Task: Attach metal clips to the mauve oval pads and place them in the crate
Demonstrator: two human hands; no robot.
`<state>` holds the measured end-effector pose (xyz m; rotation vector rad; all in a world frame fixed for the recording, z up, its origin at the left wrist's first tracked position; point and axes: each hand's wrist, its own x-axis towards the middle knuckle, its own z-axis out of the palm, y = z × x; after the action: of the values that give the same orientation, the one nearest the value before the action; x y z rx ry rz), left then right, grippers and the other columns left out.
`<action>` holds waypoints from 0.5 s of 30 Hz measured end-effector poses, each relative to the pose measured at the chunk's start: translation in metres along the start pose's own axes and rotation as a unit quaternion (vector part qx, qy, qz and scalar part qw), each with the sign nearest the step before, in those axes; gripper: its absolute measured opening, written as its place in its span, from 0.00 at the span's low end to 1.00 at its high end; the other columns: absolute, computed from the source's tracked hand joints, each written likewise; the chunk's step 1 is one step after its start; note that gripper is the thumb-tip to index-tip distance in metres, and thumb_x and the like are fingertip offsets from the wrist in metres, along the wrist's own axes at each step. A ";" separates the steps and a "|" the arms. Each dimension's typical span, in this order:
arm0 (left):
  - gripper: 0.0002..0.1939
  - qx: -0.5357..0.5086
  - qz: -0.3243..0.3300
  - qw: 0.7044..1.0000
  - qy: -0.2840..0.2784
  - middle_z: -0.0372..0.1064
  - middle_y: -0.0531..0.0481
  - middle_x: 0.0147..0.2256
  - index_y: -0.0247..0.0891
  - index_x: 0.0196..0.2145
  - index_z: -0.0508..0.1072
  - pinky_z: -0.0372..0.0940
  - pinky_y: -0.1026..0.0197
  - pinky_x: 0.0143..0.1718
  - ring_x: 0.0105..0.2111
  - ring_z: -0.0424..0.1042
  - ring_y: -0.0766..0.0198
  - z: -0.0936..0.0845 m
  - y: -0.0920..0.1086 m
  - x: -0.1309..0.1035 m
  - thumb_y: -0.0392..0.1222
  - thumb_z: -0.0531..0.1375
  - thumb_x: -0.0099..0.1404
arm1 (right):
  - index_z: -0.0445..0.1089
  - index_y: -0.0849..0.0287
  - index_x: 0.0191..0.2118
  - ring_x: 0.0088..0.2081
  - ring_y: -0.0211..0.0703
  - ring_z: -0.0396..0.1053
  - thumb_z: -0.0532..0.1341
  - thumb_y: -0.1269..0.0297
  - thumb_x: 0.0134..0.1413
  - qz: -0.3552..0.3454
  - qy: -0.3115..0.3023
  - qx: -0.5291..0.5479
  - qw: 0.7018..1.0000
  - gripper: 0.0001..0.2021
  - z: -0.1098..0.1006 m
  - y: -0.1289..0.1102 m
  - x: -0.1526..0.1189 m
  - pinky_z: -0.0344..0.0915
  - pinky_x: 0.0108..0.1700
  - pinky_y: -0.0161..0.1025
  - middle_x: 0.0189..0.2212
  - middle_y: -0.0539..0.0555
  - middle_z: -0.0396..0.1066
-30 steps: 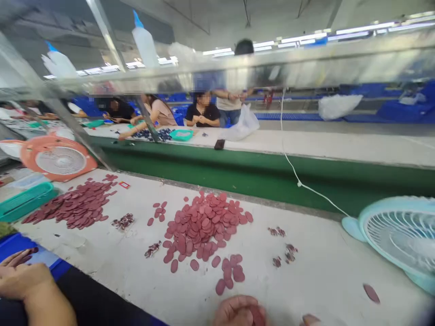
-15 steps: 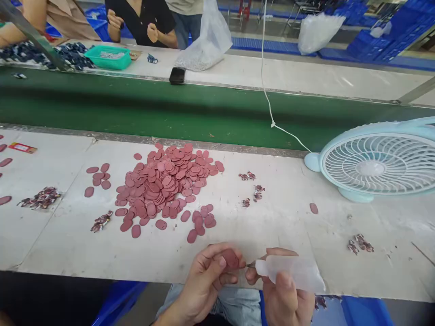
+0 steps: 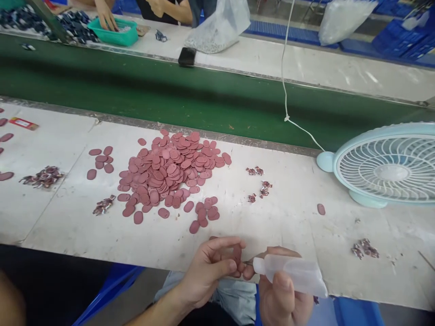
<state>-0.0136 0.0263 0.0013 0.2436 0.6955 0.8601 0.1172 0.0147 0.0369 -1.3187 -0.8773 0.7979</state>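
left hand (image 3: 205, 271) pinches a red oval piece (image 3: 237, 254) in its fingertips, turned nearly edge-on — probably to present it to the nozzle. right hand (image 3: 283, 301) is wrapped round a translucent squeeze bottle (image 3: 295, 274), lying near-horizontal so its thin nozzle (image 3: 249, 262) points at the piece; can't tell if they touch. i hold both low at the table's (image 3: 163, 246) near edge, likely for steadiness. main pile (image 3: 170, 170) sits ahead-left — seemingly for easy left-hand reach. fan (image 3: 390, 172) stands right, well apart from the pile.
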 end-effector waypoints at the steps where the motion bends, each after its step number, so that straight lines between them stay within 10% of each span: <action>1: 0.21 0.001 0.004 1.000 0.001 0.81 0.43 0.47 0.44 0.50 0.81 0.70 0.62 0.37 0.34 0.81 0.61 0.000 0.000 0.000 0.40 0.73 0.57 | 0.69 0.57 0.38 0.20 0.43 0.68 0.60 0.58 0.62 -0.001 0.007 0.012 1.000 0.08 0.001 -0.001 0.000 0.68 0.22 0.42 0.26 0.51 0.69; 15: 0.18 0.000 0.031 1.000 0.005 0.82 0.45 0.43 0.44 0.45 0.83 0.69 0.63 0.36 0.32 0.81 0.60 0.004 0.002 0.003 0.41 0.74 0.55 | 0.70 0.54 0.41 0.27 0.49 0.70 0.60 0.57 0.62 -0.016 0.020 -0.039 0.999 0.08 -0.005 0.007 -0.004 0.68 0.28 0.47 0.27 0.52 0.71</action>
<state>-0.0103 0.0305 0.0040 0.2622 0.7003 0.9214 0.1196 0.0092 0.0298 -1.3809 -0.9046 0.7162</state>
